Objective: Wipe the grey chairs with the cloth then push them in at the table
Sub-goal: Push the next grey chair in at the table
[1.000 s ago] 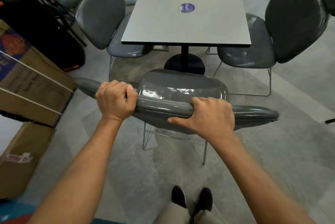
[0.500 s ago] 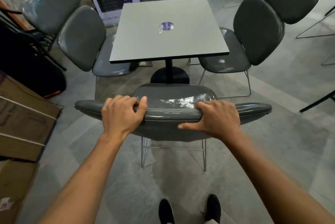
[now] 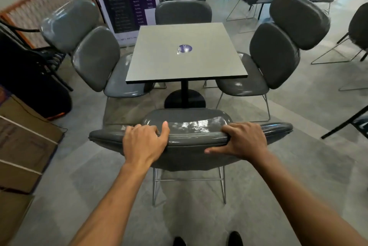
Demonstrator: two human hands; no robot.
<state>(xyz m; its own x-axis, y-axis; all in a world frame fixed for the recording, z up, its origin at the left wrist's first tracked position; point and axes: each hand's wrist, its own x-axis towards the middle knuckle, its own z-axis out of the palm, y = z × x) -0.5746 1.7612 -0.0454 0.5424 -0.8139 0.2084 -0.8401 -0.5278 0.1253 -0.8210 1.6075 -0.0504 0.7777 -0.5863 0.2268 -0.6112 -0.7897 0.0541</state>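
Nearest the camera, both hands grip the top edge of the near grey chair (image 3: pixel 191 138)'s backrest: the left hand (image 3: pixel 144 143) is curled over it with the thumb on the front face, and the right hand (image 3: pixel 244 142) wraps the rim with its thumb stretched along the back. This chair's seat points at the table (image 3: pixel 185 54) but stops short of it, with the pedestal base showing between them, so I judge the push-in for this one is not yet finished. Farther off, the left chair (image 3: pixel 95 58) and the right chair (image 3: pixel 274 54) sit with their seats partly tucked under the tabletop, and the far chair (image 3: pixel 183 12) stands close behind the far edge; those look already pushed in. No cloth is in view and neither hand holds one, so whether the wiping is finished cannot be read, though the seats are glossy. A second backrest rises behind each of the left, right and far chairs; how those chairs stand is hidden. The near chair's front legs are hidden under its seat, and the scene's edges are blurred.
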